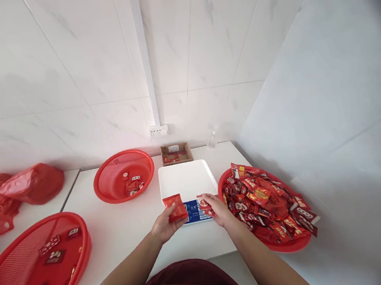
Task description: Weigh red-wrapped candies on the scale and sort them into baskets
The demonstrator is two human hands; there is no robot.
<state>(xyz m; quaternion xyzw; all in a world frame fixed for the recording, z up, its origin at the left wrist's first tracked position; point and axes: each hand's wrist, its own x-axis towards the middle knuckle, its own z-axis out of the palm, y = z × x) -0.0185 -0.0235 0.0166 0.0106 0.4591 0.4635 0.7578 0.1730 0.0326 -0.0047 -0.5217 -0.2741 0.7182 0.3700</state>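
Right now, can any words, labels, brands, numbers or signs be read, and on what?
Nothing can be quoted with certainty.
Blue panel of the scale: characters too small.
Packet in the right hand: print too blurred.
Packets in the heaped basket: too small.
White label in the cardboard box: too small.

Bright, diffuse light is washing over the tiled wall and white table, a soft shadow is falling beside the heaped red basket, small lettering on the wrappers is appearing soft, and dark vignetting is curving along the right edge.
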